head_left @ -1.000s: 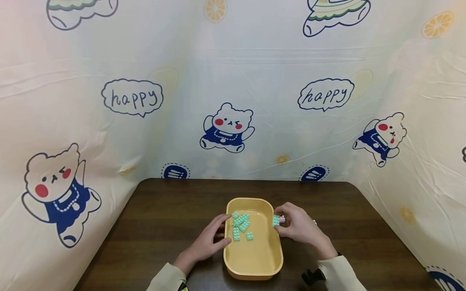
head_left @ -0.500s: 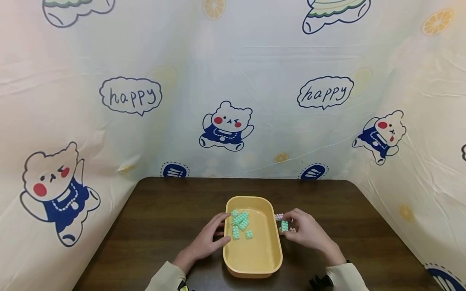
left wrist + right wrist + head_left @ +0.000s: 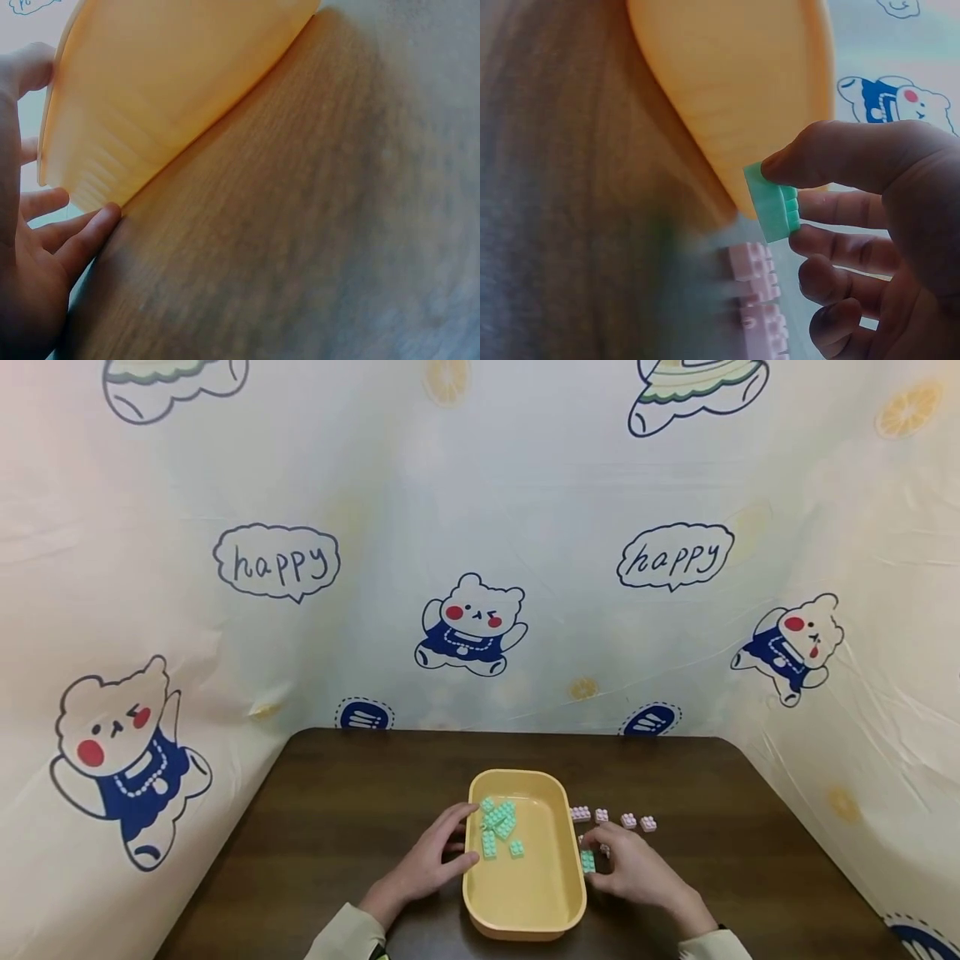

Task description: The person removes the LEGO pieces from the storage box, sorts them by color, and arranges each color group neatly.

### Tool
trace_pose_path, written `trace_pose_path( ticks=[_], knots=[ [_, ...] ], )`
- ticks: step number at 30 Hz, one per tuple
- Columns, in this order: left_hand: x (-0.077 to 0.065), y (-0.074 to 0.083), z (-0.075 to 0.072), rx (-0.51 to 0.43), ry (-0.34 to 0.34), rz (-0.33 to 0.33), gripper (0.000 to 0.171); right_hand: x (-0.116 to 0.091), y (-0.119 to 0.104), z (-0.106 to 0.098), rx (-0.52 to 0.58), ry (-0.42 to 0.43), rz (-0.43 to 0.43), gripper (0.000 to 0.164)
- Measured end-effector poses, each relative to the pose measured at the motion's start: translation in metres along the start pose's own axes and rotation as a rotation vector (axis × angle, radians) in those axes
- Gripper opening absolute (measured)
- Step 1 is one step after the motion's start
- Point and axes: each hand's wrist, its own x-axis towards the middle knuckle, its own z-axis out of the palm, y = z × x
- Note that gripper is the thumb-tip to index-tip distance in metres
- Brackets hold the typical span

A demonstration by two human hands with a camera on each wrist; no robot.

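Observation:
A yellow plastic tray [image 3: 528, 897] with rounded corners stands on the table. Several mint-green toy building bricks [image 3: 498, 817] lie inside it, towards its far left. At the tray's left wall is my left hand [image 3: 426, 862]; its fingers [image 3: 88, 238] touch the outside, relaxed and spread. Just outside the right wall, my right hand [image 3: 637, 864] pinches a mint-green building brick [image 3: 771, 204] between thumb and fingertips, its studs facing the palm. Whether this brick touches the table, I cannot tell. Part of it is covered by the fingers in the head view.
Several pale pink building bricks [image 3: 628, 821] lie on the dark wooden table [image 3: 375, 793] right of the tray, some partly behind my right hand. Patterned cloth [image 3: 555, 627] hangs behind the table and along both sides.
My right hand has carried the green brick from the tray's right rim outwards and nearer to me, uncovering more pink bricks. My left hand stays at the tray.

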Motion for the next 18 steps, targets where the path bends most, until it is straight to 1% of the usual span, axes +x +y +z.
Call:
trace_pose_path(
  ticks=[5, 13, 18],
  knots=[
    [-0.0029, -0.0003, 0.0038, -0.015, -0.006, -0.014, 0.062, -0.0078, 0.0003, 0.0069, -0.034, 0.015, -0.029, 0.031],
    [-0.002, 0.0004, 0.0025, -0.022, -0.011, -0.013, 0.064, -0.0118, -0.0017, 0.0063, -0.034, -0.002, -0.008, 0.031],
    [-0.0005, -0.0002, 0.0011, -0.006, -0.006, -0.019, 0.063, -0.0105, -0.0018, 0.006, -0.037, -0.004, -0.004, 0.031]
  ],
)
